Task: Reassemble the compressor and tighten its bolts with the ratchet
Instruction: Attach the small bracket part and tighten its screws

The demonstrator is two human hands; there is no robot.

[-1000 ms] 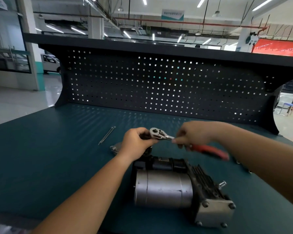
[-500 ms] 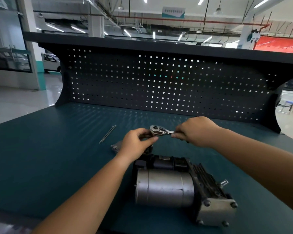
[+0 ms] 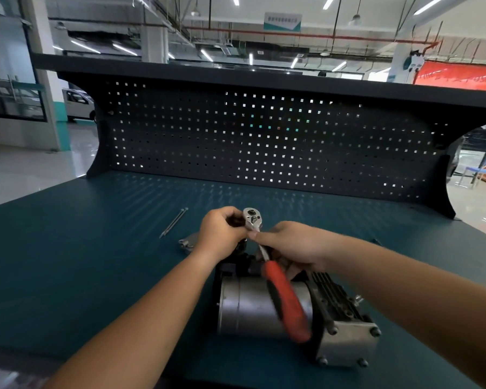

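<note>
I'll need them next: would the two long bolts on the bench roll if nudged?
Likely yes: the long bolts look thin and round on a smooth flat bench. Their heads may curve the roll. Probably stiff and light.

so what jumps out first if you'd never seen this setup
The red-handled ratchet is held in both hands at centre: left hand at its chrome head, right hand on its shank. Nearer the camera lies the silver compressor; two long bolts lie to the left.
</note>
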